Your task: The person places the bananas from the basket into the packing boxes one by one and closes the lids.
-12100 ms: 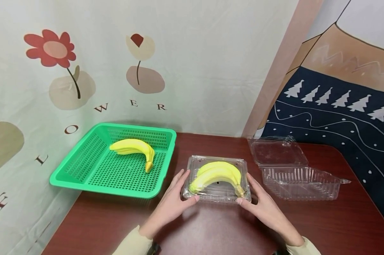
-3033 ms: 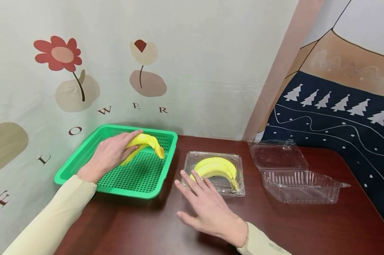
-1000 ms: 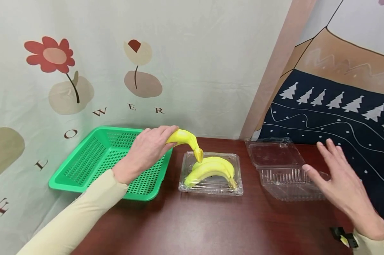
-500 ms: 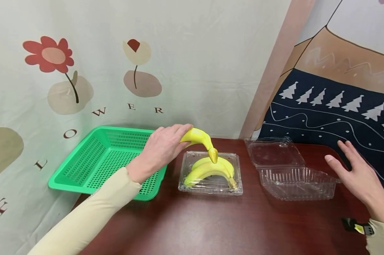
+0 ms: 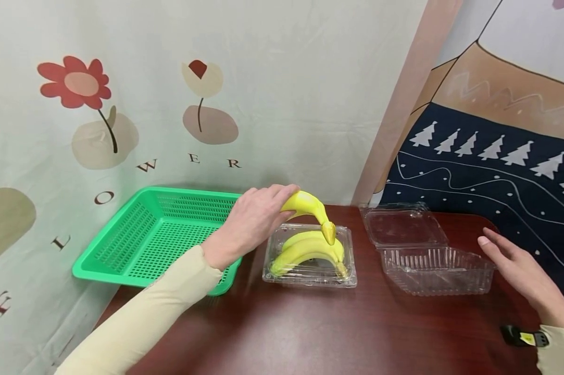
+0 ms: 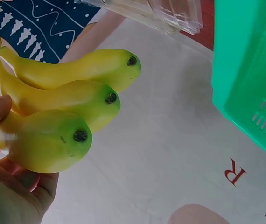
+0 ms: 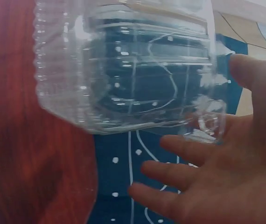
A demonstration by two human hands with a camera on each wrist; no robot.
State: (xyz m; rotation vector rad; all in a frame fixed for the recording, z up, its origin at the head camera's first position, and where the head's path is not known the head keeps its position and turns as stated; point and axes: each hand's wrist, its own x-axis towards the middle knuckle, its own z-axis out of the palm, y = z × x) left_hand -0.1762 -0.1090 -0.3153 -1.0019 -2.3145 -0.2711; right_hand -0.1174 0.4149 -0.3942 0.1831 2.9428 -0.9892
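Note:
My left hand grips a bunch of yellow bananas, raised in the air above the closed clear container. In the left wrist view the bunch shows three greenish tips with dark ends, with my thumb on it. On the table, the closed clear plastic container has another banana bunch inside. My right hand is beside the right end of an open clear clamshell container. In the right wrist view its fingers are spread near the clamshell's corner tab; whether they touch is unclear.
A green perforated basket with nothing in it stands at the left. The clamshell's lid is folded back toward the wall cloth. All stand on a dark red-brown table.
My left hand has lifted the banana bunch out of the basket and carried it right. My right hand has moved from near the closed container to the clamshell's right end, lowering slightly.

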